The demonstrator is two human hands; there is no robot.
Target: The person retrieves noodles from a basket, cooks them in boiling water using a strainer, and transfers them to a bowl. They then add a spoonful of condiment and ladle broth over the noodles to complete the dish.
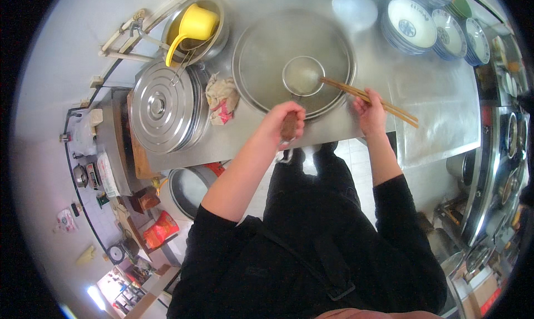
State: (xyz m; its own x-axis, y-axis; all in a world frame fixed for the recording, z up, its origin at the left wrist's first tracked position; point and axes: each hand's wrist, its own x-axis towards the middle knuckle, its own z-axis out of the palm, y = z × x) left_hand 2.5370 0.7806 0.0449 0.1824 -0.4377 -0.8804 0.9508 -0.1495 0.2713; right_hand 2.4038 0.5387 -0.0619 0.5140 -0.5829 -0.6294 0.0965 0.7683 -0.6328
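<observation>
My left hand (pixel 278 118) grips the brown handle (pixel 288 128) of a round strainer (pixel 303 76). The strainer's bowl sits within a wide metal pot (pixel 353 64) full of cloudy liquid, towards the pot's near side. What the bowl holds is too blurred by steam to make out. Between the fingers of my right hand (pixel 372 112) is a pair of long wooden chopsticks (pixel 398 114). Their tips meet the right part of the strainer's rim. Both hands are at the near edge of the steel counter (pixel 438 123).
Left of the pot are a crumpled cloth (pixel 221 96), stacked metal lids (pixel 162 106) and a metal basin (pixel 223 31) with a yellow dipper (pixel 199 22). Stacks of blue-and-white bowls (pixel 411 27) and a pale bowl (pixel 354 9) stand at the back right. Below, a large pot (pixel 190 189) is on the floor.
</observation>
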